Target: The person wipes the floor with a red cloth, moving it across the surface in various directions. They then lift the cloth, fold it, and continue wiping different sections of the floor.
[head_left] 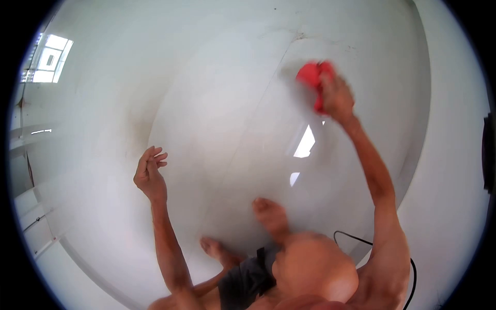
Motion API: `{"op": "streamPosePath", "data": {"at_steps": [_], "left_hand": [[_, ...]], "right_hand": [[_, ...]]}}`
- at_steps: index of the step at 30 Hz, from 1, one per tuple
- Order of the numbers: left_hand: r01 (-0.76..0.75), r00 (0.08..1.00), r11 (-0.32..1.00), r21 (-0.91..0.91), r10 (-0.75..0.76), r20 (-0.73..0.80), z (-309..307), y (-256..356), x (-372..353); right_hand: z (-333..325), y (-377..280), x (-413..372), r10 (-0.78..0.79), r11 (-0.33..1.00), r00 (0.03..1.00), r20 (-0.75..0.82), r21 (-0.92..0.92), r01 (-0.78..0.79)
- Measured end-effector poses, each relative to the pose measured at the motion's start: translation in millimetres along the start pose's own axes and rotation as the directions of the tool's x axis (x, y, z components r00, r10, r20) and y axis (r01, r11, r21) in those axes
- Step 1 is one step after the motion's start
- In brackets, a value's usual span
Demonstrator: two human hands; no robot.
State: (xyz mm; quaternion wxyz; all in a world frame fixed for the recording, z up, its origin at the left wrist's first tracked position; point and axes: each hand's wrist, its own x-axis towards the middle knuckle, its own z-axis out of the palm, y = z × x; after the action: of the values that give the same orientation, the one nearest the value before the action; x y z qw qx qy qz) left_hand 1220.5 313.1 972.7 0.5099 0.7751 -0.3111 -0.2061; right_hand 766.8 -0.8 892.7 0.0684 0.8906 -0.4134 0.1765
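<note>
My right hand (338, 99) is closed on a bright red cloth (310, 76), at the upper right of the head view. The cloth is bunched under the fingers against the glossy white floor (217, 119), and both are slightly blurred. Over on the left, my left hand (150, 174) hangs above the floor with loosely bent, parted fingers and nothing in them. My bare feet (271, 217) rest on the floor at the lower middle, by my bent knee.
A thin seam runs across the floor towards a dark smudge (299, 37). A white wall (454, 155) rises along the right side. Near my right arm a black cable (354, 238) curves. Bright window light (305, 142) reflects off the floor; a window (53, 58) shows upper left.
</note>
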Motion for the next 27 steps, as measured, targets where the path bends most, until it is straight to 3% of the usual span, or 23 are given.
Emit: {"op": "streamPosePath", "data": {"at_steps": [2, 5, 7, 9, 10, 11, 12, 13, 14, 16, 19, 22, 23, 24, 26, 27], "left_hand": [[-0.019, 0.999, 1.000, 0.015, 0.018, 0.026, -3.0, 1.0, 1.0], [-0.047, 0.998, 0.999, 0.026, 0.046, 0.045, -13.9, -4.6, -2.0], [-0.049, 0.997, 0.998, 0.044, 0.046, 0.061, -18.0, -14.9, -4.5], [-0.072, 0.994, 0.997, 0.038, 0.068, 0.081, -16.2, -18.8, -2.4], [-0.080, 0.992, 0.996, 0.038, 0.076, 0.098, -19.8, -22.1, -3.4], [-0.089, 0.989, 0.995, 0.038, 0.084, 0.118, -22.2, -25.2, -3.9], [-0.108, 0.983, 0.992, 0.061, 0.097, 0.158, -25.0, -25.3, -3.3], [-0.119, 0.976, 0.989, 0.087, 0.101, 0.192, -28.9, -23.1, -3.8], [-0.131, 0.970, 0.986, 0.107, 0.105, 0.217, -32.6, -23.9, -4.1], [-0.161, 0.960, 0.980, 0.118, 0.128, 0.248, -42.8, -28.7, -2.3], [-0.153, 0.958, 0.980, 0.124, 0.117, 0.263, -50.4, -42.2, -3.3], [-0.115, 0.964, 0.986, 0.117, 0.083, 0.252, -23.5, -13.8, -16.3], [-0.110, 0.959, 0.986, 0.128, 0.072, 0.275, -22.3, -13.6, -19.9], [-0.115, 0.955, 0.986, 0.122, 0.076, 0.286, -10.7, -14.5, -17.9], [-0.162, 0.943, 0.977, 0.142, 0.111, 0.313, -10.0, -13.2, -24.0], [-0.199, 0.935, 0.967, 0.159, 0.138, 0.327, -13.2, -7.9, -23.1]], "right_hand": [[11.4, -47.1, -63.5, -0.182, 0.983, 0.981, 0.063, 0.025, 0.181], [27.9, -71.7, -103.4, -0.217, 0.976, 0.974, 0.065, -0.021, 0.218], [48.4, -35.9, -98.7, -0.188, 0.981, 0.977, 0.104, -0.036, 0.193], [66.3, 28.7, -73.9, -0.070, 0.988, 0.985, 0.157, -0.123, 0.089], [82.2, 64.5, -56.2, 0.068, 0.944, 0.976, 0.208, -0.330, 0.005], [68.9, 78.8, -25.5, 0.236, 0.886, 0.935, 0.266, -0.454, -0.095], [61.6, 104.7, 4.2, 0.427, 0.870, 0.841, 0.334, -0.406, -0.280], [46.7, 107.6, 17.7, 0.479, 0.863, 0.872, 0.097, -0.236, -0.448], [34.2, 94.1, 31.8, 0.514, 0.818, 0.842, -0.162, -0.203, -0.538], [14.8, 75.8, 35.0, 0.346, 0.892, 0.825, -0.446, -0.116, -0.437], [1.1, 48.3, 13.7, 0.318, 0.926, 0.789, -0.525, -0.006, -0.377], [34.7, 78.7, -8.9, 0.436, 0.893, 0.755, -0.490, 0.133, -0.429], [63.8, 73.7, -31.8, 0.406, 0.895, 0.881, -0.243, -0.089, -0.437], [84.7, 82.0, -34.6, 0.384, 0.882, 0.923, 0.017, -0.302, -0.361], [72.2, 83.7, -9.3, 0.604, 0.774, 0.796, -0.041, -0.211, -0.598], [62.5, 81.7, 3.7, 0.549, 0.820, 0.825, -0.133, -0.105, -0.563]]}}
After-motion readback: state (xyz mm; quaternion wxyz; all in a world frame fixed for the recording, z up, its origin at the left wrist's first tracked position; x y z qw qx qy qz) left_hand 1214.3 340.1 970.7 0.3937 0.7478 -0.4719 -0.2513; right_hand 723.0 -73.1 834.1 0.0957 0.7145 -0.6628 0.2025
